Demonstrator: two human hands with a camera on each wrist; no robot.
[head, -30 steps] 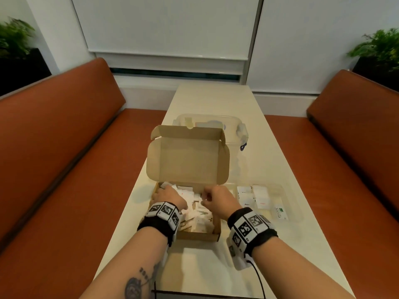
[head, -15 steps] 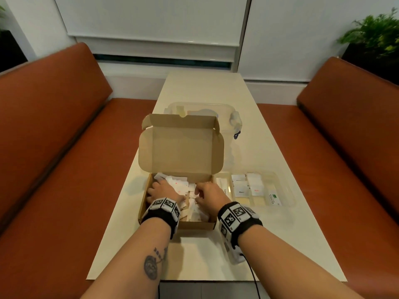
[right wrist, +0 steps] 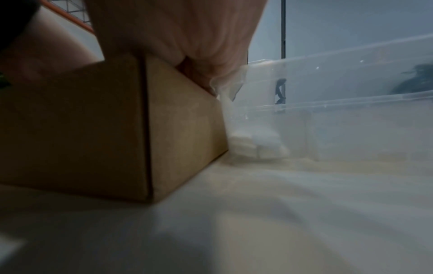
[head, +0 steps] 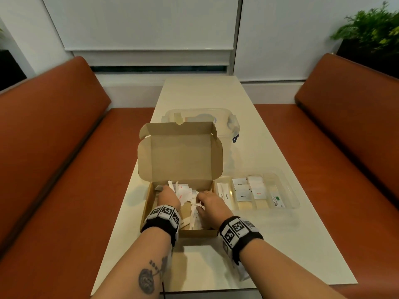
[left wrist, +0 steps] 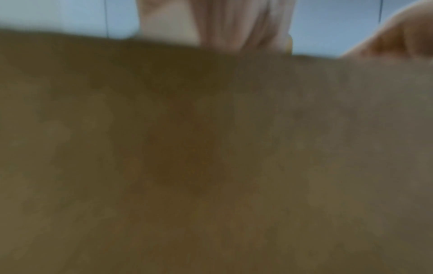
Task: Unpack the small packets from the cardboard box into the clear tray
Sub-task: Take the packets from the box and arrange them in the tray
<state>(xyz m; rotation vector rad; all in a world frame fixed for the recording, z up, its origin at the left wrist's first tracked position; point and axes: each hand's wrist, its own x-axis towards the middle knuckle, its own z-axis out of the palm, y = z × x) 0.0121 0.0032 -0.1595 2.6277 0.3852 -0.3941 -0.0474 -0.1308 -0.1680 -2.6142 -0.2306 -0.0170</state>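
packets (head: 185,194) are lying loose in the box (head: 199,232) (lid up); both hands are reaching in, left hand (head: 168,198) and right hand (head: 210,203), grips impossible to tell; tray (head: 290,192) sitting beside

Both hands are down inside the open cardboard box (head: 164,216) — left hand (head: 169,198) at the back-left of the heap of small white packets (head: 185,194), right hand (head: 210,203) on the right side of it, though I can't tell what the fingers are actually gripping. The lid stands upright behind them, and just right of the box sits the clear tray (head: 291,190) with packets laid in rows, including ones marked Pepper (head: 243,192) and Stevia (head: 276,200). It's all on a long pale table (head: 280,244) between two orange benches — a clear lidded container (head: 232,124) sits behind the box.
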